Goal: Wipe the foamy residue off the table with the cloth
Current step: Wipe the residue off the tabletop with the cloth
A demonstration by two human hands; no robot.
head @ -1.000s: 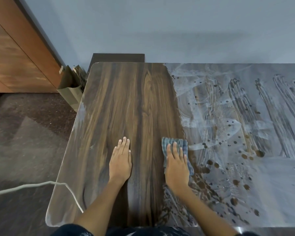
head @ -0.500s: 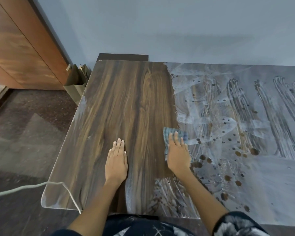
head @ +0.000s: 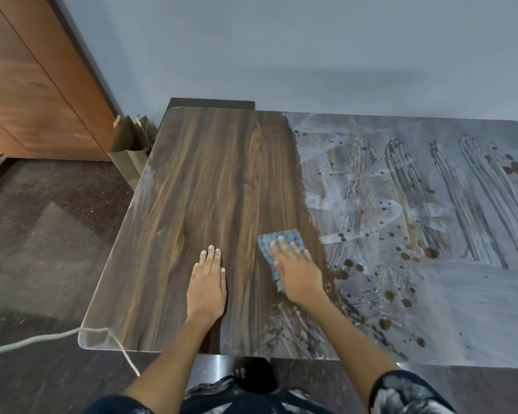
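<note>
My right hand (head: 298, 273) is flat on the cloth (head: 277, 246), fingers straight and spread, pressing it to the table (head: 210, 174) rather than gripping it. My left hand (head: 207, 282) lies palm down on bare wood just beside it, fingers straight and together, holding nothing; it looks like a brace.

The cloth sits right at the border where clean grain meets the foamy residue (head: 401, 219), its far edge poking out beyond my fingertips. To do this stroke well, I'd keep the whole palm loaded so the cloth doesn't bunch, and overlap the clean strip so no thin film is left along the boundary. There's a streaky patch near the front edge, just below my right wrist, that I judge needs another pass.

Everything right of my right hand is still grey with foam, raked by long finger-like streaks and dotted with brown spots. By my judgement less than half the top is done. A white cord (head: 42, 339) trails off the near left corner; I'd keep clear of it.
</note>
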